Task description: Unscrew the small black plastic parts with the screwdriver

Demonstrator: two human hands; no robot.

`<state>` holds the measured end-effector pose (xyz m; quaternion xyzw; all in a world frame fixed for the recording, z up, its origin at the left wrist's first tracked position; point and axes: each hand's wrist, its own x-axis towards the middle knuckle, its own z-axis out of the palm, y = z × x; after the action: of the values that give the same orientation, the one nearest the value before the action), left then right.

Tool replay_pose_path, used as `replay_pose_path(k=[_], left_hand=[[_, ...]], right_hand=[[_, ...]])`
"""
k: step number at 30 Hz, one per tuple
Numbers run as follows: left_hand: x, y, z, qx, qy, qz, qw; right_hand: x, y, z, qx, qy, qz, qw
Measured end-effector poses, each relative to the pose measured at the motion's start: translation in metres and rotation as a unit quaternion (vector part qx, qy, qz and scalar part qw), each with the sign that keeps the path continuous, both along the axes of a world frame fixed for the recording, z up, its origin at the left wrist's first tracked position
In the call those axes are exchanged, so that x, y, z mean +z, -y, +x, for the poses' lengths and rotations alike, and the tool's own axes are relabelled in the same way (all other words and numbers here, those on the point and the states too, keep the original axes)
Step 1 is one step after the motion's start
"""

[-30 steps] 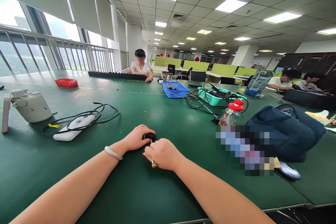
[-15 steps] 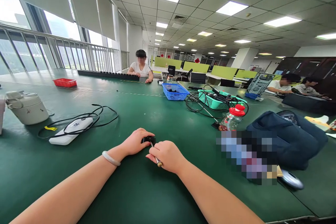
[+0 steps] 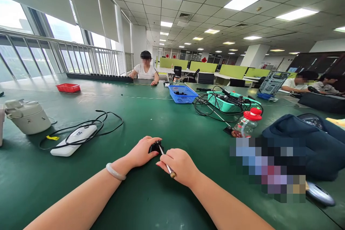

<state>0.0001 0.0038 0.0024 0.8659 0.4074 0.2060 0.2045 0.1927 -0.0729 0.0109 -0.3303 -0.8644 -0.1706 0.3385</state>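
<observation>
My left hand rests on the green table with its fingers closed round a small black part. My right hand grips a thin screwdriver like a pen. The tool's metal tip touches the black part and its brown end sticks out toward me. A pale bangle sits on my left wrist. Both forearms lie low over the table.
A white power bank with a black cable lies left, beside a white kettle-like pot. A red-capped bottle and dark blue bag lie right. Blue basket, teal basket and red tray stand farther back. People sit at the far tables.
The screwdriver has tilted, its brown end swinging right and toward me. Both hands stay together on the black part. The camera has shifted slightly.
</observation>
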Motion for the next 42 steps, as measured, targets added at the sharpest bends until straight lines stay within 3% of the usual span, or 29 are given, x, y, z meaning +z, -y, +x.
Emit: replay_pose_path(k=[7,13,22,26,37,42], left_hand=[[-0.001,-0.001,0.000,0.002,0.004,-0.010,1.000],[-0.004,-0.004,-0.001,0.003,0.007,-0.018,1.000],[0.000,-0.003,0.001,-0.033,0.004,-0.010,0.999],[0.000,-0.003,0.000,-0.031,-0.005,-0.009,0.999],[0.001,0.000,-0.002,-0.018,-0.010,-0.025,0.999],[0.003,0.001,0.000,-0.019,-0.012,-0.027,0.999]], right_hand=[[0.000,-0.003,0.011,-0.038,-0.112,-0.111,0.987],[0.002,-0.005,0.014,-0.027,-0.188,-0.204,0.960],[-0.005,-0.019,0.019,-0.055,-0.381,-0.323,0.864],[-0.011,-0.024,0.019,-0.064,-0.432,-0.329,0.837],[0.005,-0.006,0.013,-0.005,-0.360,-0.217,0.907],[0.011,-0.002,0.013,0.002,-0.347,-0.176,0.921]])
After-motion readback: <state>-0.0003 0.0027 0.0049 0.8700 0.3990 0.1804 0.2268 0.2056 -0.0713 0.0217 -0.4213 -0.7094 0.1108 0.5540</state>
